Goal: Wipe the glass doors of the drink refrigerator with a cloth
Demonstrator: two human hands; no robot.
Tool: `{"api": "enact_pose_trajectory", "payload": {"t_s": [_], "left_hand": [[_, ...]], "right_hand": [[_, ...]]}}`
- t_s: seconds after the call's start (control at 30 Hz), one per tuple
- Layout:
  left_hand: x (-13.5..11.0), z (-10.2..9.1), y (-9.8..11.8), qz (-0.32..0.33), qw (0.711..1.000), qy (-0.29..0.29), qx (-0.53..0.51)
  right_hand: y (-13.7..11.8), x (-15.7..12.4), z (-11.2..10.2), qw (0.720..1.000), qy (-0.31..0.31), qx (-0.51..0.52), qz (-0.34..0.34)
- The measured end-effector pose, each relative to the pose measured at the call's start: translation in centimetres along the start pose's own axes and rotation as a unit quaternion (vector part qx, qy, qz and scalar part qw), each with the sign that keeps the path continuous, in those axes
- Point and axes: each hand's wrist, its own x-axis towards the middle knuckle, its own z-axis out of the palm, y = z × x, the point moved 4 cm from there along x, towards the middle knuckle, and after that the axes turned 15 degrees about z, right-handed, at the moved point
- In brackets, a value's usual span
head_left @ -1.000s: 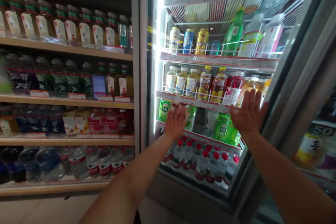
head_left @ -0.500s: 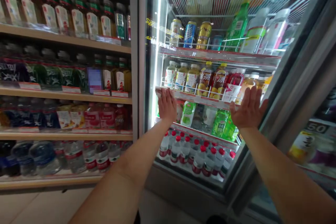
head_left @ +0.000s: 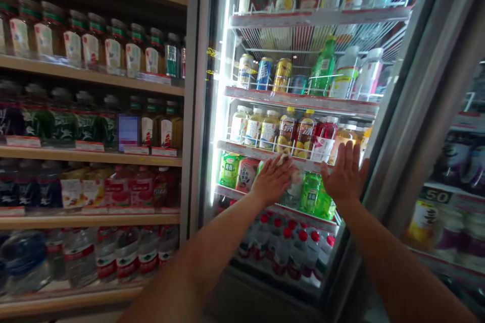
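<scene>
My left hand [head_left: 273, 180] lies flat with spread fingers against the glass door of a drinks cooler [head_left: 242, 131], just below a wire shelf's red-edged front. My right hand [head_left: 344, 174] is raised to its right, palm forward and fingers spread, on or very near the glass. Neither hand holds anything. Behind the glass, green-labelled bottles [head_left: 311, 194] stand between my hands and below them, and juice bottles [head_left: 295, 133] line the shelf above. Red-capped water bottles [head_left: 290, 250] fill the lowest visible shelf, partly hidden by my left forearm.
The cooler's metal door frame [head_left: 193, 101] borders wooden shelves [head_left: 87, 156] of bottled drinks on the left. Cans and bottles fill the upper cooler shelves [head_left: 299, 96]. A second glass cooler door [head_left: 447, 212] stands at the far right.
My hands have moved closer together and lower in the view, with my left hand shifting most and turning its fingers to the right. The whole scene has also shifted slightly left.
</scene>
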Motion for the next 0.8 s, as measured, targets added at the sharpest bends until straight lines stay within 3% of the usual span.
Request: {"api": "enact_pose_trajectory", "payload": {"t_s": [0.07, 0.13, 0.23, 0.33, 0.4, 0.47, 0.53, 0.63, 0.7, 0.8], "left_hand": [[0.8, -0.5, -2.7, -0.093, 0.995, 0.016, -0.001], [-0.2, -0.8, -5.2, -0.178, 0.983, 0.031, 0.000], [-4.5, -1.0, -7.5, -0.279, 0.958, 0.057, 0.017], [-9.5, -0.7, -7.0, -0.315, 0.947, 0.043, 0.040], [-11.4, -0.1, -5.3, -0.281, 0.959, -0.011, 0.041], [-11.8, 0.7, -2.8, -0.209, 0.975, -0.071, 0.032], [-10.4, 1.3, -0.1, -0.110, 0.988, -0.106, 0.019], [-6.2, 1.3, 2.6, 0.029, 0.995, -0.099, 0.006], [-3.1, 0.8, 2.6, 0.067, 0.995, -0.073, 0.007], [0.5, -0.2, 0.1, 0.055, 0.997, -0.049, -0.002]], "right_hand": [[0.0, 0.0, 0.0, 1.000, 0.006, -0.004, -0.007], [0.1, 0.0, 0.0, 1.000, 0.006, -0.004, -0.008], [0.2, 0.0, 0.0, 1.000, -0.001, 0.000, -0.003], [0.2, 0.1, 0.1, 1.000, -0.018, 0.004, 0.002], [0.3, 0.1, 0.2, 1.000, -0.030, 0.006, 0.006], [0.3, 0.2, 0.1, 0.999, -0.035, 0.006, 0.010], [0.3, 0.2, 0.1, 0.999, -0.038, 0.005, 0.013], [0.3, 0.2, 0.0, 0.999, -0.038, 0.003, 0.014], [0.3, 0.1, 0.0, 0.999, -0.032, 0.002, 0.011], [0.3, 0.0, 0.1, 1.000, -0.022, 0.001, 0.006]]}}
